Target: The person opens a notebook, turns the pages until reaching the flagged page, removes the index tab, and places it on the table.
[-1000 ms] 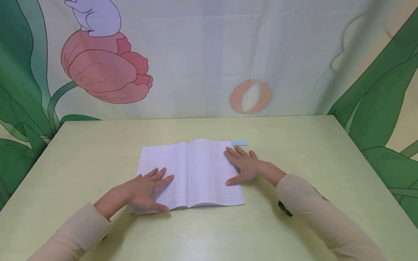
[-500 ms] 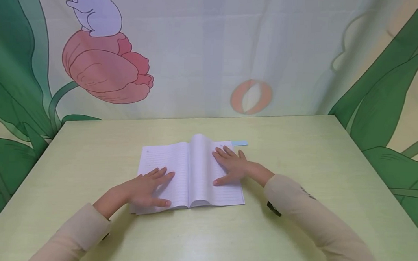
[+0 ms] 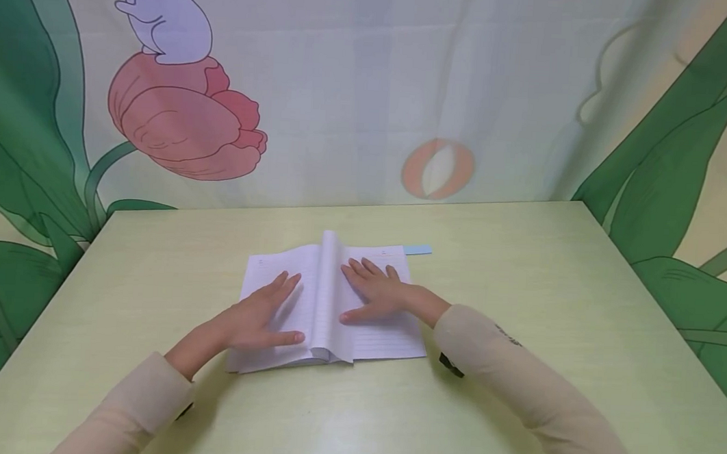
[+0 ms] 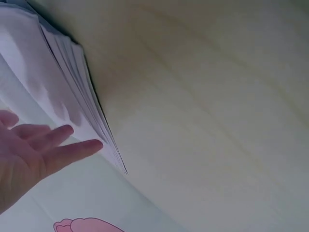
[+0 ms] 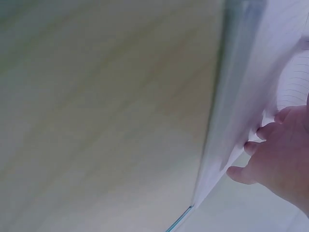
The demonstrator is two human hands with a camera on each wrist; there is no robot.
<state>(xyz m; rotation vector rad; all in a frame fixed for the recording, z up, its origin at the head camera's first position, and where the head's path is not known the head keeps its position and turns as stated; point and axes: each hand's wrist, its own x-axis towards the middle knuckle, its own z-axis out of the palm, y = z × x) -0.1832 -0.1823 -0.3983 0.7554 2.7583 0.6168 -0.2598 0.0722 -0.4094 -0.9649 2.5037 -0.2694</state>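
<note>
Plainly, the open lined notebook (image 3: 308, 303) has a page (image 3: 327, 290) curled mid-spread.

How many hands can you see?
2. The left hand is over the left side of the open notebook, and the right hand is over its right side. A curled page stands between them. I see no others.
</note>
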